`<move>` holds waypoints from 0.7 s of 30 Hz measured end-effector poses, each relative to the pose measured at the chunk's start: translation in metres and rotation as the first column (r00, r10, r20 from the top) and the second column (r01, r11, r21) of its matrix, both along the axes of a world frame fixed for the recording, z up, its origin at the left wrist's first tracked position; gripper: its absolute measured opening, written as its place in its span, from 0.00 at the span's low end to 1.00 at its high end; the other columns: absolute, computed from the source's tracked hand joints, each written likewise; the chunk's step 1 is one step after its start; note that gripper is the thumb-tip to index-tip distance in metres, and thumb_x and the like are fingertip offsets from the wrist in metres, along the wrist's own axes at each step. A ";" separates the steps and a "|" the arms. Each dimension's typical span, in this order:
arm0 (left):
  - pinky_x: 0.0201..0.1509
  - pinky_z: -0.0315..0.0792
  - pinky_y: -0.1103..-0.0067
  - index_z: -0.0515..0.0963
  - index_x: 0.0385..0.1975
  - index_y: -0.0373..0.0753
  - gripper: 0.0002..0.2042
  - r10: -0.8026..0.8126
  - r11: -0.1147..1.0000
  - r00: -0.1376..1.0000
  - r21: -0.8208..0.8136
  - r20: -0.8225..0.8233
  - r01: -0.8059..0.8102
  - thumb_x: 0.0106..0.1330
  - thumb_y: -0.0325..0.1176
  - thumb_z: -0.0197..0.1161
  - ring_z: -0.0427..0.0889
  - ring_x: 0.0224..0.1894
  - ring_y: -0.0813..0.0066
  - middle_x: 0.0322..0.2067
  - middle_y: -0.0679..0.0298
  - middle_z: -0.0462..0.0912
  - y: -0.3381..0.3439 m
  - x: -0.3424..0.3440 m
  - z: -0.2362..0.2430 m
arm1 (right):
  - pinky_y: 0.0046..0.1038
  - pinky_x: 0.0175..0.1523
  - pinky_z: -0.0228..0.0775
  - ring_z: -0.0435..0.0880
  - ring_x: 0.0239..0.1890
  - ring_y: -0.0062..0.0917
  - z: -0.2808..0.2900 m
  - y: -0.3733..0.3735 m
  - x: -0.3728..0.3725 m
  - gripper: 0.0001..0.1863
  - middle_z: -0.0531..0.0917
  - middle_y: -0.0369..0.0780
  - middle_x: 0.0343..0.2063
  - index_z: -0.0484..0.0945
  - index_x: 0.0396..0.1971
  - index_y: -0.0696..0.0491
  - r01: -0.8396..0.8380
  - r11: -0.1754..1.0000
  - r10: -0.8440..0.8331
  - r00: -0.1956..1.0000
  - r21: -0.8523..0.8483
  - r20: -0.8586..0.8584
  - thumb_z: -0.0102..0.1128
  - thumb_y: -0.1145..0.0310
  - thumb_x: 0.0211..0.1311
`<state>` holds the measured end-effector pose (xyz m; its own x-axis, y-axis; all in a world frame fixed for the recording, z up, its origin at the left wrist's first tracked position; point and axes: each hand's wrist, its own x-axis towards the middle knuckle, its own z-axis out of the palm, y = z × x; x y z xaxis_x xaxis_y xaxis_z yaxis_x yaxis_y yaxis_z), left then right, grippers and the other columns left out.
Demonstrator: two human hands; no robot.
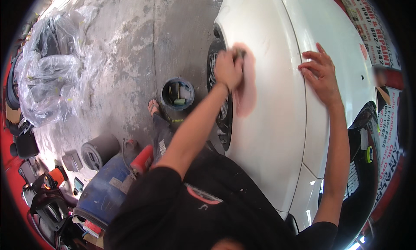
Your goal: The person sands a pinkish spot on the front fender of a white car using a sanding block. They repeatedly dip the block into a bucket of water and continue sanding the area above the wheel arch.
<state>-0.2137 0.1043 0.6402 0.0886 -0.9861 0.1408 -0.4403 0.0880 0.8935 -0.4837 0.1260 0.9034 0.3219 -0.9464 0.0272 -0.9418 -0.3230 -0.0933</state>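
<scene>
While my right hand [323, 79], fingers apart, is over the white car's hood [320, 133], my left hand [227, 70] curls on the fender's pink patch [247, 96]; I can't tell its grip. A banner [387, 135] shows big printed letters.

White car fender [279, 98], curved; elongated pink patch [248, 92] along left side; blurred dark pad [241, 53] near patch's top.

The bare left forearm [195, 124] is slanting forward and rightward, its blurred left hand [228, 69] apparently curling its fingers; the bare right forearm [336, 150] is reaching forward, the right hand [321, 76] holding its fingers parted and bent.
</scene>
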 end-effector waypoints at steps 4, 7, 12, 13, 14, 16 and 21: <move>0.60 0.79 0.56 0.82 0.55 0.38 0.18 -0.068 0.959 0.987 0.263 -0.143 0.104 0.71 0.39 0.73 0.84 0.54 0.42 0.51 0.46 0.84 -0.010 0.013 -0.017 | 0.45 0.88 0.53 0.63 0.86 0.39 -0.016 0.004 -0.004 0.10 0.87 0.33 0.64 0.94 0.50 0.47 0.020 1.000 -0.020 0.998 0.003 0.055 0.73 0.66 0.73; 0.62 0.78 0.57 0.80 0.59 0.37 0.19 -0.079 0.986 0.980 0.134 -0.182 0.104 0.71 0.35 0.73 0.83 0.56 0.41 0.52 0.45 0.82 0.111 0.014 0.011 | 0.46 0.87 0.55 0.65 0.86 0.40 -0.010 0.000 0.004 0.16 0.88 0.34 0.65 0.92 0.58 0.48 0.008 1.000 -0.008 1.000 -0.018 0.030 0.72 0.66 0.73; 0.62 0.77 0.54 0.79 0.62 0.37 0.21 -0.144 0.989 0.957 -0.050 -0.251 0.136 0.71 0.32 0.71 0.80 0.58 0.40 0.53 0.45 0.80 0.205 0.007 0.002 | 0.46 0.87 0.56 0.64 0.86 0.41 -0.016 0.011 -0.014 0.17 0.87 0.35 0.66 0.91 0.61 0.48 0.030 1.000 -0.030 1.000 0.010 0.009 0.71 0.68 0.74; 0.60 0.78 0.55 0.80 0.60 0.38 0.19 -0.103 0.993 0.973 -0.079 -0.208 0.088 0.71 0.34 0.72 0.82 0.55 0.43 0.51 0.47 0.81 0.180 0.004 -0.008 | 0.46 0.88 0.56 0.63 0.86 0.41 -0.018 0.012 -0.016 0.17 0.87 0.35 0.66 0.91 0.61 0.47 0.018 1.000 -0.018 1.000 0.003 0.012 0.71 0.68 0.75; 0.59 0.79 0.56 0.81 0.57 0.38 0.17 -0.054 0.994 0.985 -0.106 -0.166 0.037 0.71 0.35 0.72 0.84 0.53 0.45 0.49 0.49 0.83 0.134 0.004 -0.014 | 0.46 0.88 0.55 0.63 0.86 0.41 -0.019 0.009 -0.016 0.17 0.87 0.36 0.66 0.91 0.61 0.47 0.001 1.000 -0.001 1.000 0.001 0.015 0.71 0.68 0.75; 0.56 0.79 0.56 0.83 0.49 0.37 0.14 -0.020 0.996 0.973 0.080 -0.231 0.040 0.70 0.37 0.72 0.84 0.51 0.43 0.45 0.45 0.84 0.052 0.012 -0.010 | 0.46 0.88 0.54 0.62 0.86 0.42 -0.020 0.002 -0.012 0.18 0.87 0.36 0.68 0.91 0.62 0.47 -0.029 1.000 0.029 0.999 0.004 0.015 0.70 0.67 0.76; 0.54 0.81 0.56 0.84 0.50 0.34 0.17 -0.082 0.991 0.986 0.090 -0.145 0.096 0.65 0.36 0.75 0.87 0.46 0.43 0.43 0.44 0.88 0.010 0.026 -0.015 | 0.47 0.89 0.54 0.62 0.86 0.42 -0.020 -0.006 -0.001 0.17 0.86 0.35 0.68 0.91 0.62 0.47 -0.019 1.000 0.019 1.000 0.008 0.025 0.70 0.64 0.78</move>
